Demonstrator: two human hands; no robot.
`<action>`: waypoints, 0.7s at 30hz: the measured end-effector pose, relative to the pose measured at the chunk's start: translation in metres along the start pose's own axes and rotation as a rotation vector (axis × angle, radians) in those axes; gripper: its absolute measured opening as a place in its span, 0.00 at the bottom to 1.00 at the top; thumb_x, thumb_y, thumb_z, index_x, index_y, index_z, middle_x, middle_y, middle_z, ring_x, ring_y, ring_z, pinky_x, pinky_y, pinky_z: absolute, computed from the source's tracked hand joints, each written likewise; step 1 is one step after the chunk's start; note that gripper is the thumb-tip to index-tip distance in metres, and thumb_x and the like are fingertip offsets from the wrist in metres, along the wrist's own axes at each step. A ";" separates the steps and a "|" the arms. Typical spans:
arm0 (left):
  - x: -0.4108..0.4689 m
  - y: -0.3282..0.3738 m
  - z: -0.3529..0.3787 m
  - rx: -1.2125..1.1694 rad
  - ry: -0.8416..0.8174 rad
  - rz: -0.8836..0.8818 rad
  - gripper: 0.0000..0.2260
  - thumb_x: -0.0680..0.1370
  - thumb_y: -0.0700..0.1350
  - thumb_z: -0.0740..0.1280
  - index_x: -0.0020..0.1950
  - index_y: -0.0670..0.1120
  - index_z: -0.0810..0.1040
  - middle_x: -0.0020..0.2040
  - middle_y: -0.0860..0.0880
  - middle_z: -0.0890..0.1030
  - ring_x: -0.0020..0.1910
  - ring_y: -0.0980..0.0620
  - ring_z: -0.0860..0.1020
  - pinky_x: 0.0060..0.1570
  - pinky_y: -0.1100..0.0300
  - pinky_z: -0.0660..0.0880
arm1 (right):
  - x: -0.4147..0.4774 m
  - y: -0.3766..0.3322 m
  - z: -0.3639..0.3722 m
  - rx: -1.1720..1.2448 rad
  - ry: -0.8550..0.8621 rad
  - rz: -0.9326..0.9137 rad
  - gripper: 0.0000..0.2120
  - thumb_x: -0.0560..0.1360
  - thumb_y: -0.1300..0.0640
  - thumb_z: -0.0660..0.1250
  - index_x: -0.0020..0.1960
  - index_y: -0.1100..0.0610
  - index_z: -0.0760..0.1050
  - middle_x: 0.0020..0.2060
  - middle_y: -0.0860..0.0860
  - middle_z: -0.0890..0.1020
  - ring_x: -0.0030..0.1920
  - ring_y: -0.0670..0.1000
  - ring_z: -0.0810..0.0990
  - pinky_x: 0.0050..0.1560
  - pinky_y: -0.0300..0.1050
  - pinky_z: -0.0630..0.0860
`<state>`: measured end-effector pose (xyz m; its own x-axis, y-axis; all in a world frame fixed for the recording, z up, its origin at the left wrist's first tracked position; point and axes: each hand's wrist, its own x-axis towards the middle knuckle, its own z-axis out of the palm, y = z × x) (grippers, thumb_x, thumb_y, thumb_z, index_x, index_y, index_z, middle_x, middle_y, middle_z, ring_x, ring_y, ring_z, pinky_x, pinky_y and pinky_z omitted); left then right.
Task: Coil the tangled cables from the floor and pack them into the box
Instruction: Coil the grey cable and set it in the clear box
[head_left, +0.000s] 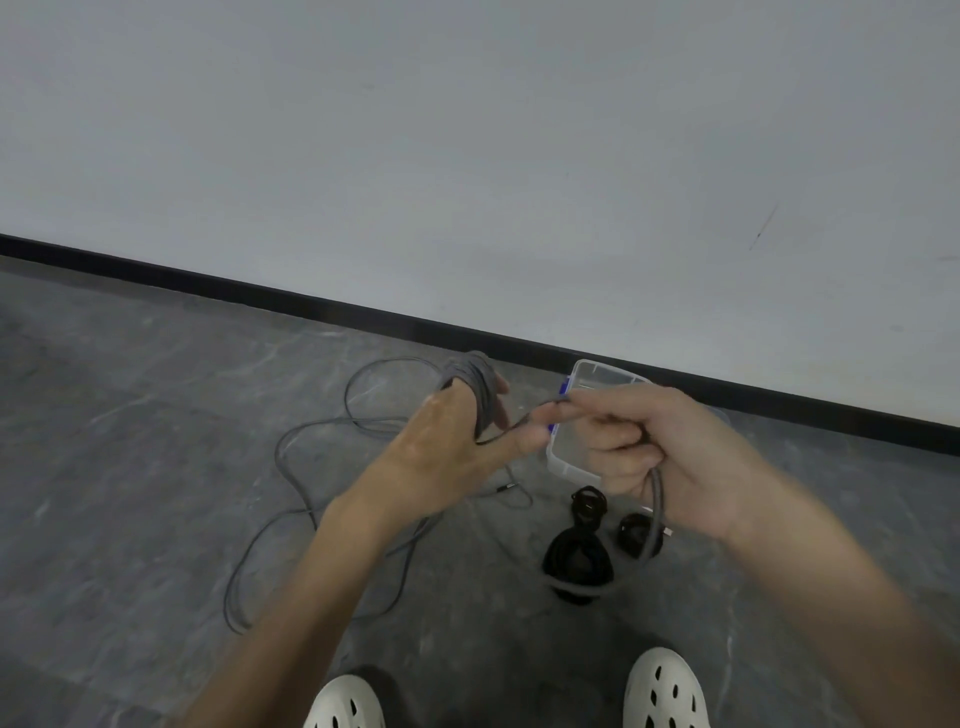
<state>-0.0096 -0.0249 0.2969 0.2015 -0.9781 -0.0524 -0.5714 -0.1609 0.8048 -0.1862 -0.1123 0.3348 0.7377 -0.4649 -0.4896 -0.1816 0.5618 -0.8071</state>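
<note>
A: Left grip (441, 447)?
B: Not clenched. Fingers fairly straight, thumb out. The grey cable (475, 387) is wound round the fingers in a thick bundle.
A: Right grip (670, 457)?
B: Clenched on the same cable. Thumb and forefinger pinch the strand coming across from the bundle. The cable drops out below the palm and curves over the largest black coil (576, 561).
A: Rest of the grey cable?
B: Loose loops on the floor (130, 441), left of centre, passing under the left forearm.
A: Box?
B: Clear box (597, 371) with a blue clasp (563, 387), on the floor close to the black skirting (311, 304) — partly hidden behind the right grip. Contents: cannot tell.
A: Other cables?
B: Three black coils in all, on the floor just in front of the box, outside it — two small ones (589, 504) (636, 532) between the box and the large one.
A: Anything else?
B: White shoes (665, 691) at the bottom edge.
</note>
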 end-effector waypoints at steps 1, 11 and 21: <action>0.000 0.001 0.003 0.021 -0.048 -0.016 0.28 0.65 0.68 0.65 0.55 0.51 0.70 0.43 0.58 0.76 0.40 0.66 0.75 0.38 0.76 0.69 | 0.001 0.000 -0.001 -0.085 0.034 -0.048 0.14 0.77 0.56 0.63 0.47 0.65 0.82 0.23 0.45 0.58 0.21 0.43 0.54 0.20 0.34 0.55; -0.005 0.006 0.016 0.098 -0.299 -0.021 0.13 0.78 0.53 0.65 0.46 0.43 0.74 0.34 0.52 0.72 0.29 0.58 0.69 0.30 0.64 0.67 | -0.002 0.003 0.006 -0.637 0.181 -0.368 0.19 0.80 0.50 0.62 0.36 0.56 0.82 0.19 0.50 0.63 0.23 0.50 0.59 0.30 0.43 0.58; -0.011 0.019 0.015 -0.101 -0.456 0.025 0.05 0.81 0.48 0.63 0.52 0.50 0.76 0.48 0.48 0.82 0.46 0.51 0.79 0.49 0.54 0.75 | 0.015 0.007 -0.007 -0.698 0.314 -0.463 0.17 0.77 0.51 0.66 0.32 0.56 0.81 0.20 0.51 0.67 0.22 0.50 0.63 0.27 0.32 0.63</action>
<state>-0.0349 -0.0188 0.3041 -0.1946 -0.9433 -0.2690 -0.4866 -0.1453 0.8614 -0.1805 -0.1203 0.3197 0.6418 -0.7653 -0.0502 -0.3399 -0.2252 -0.9131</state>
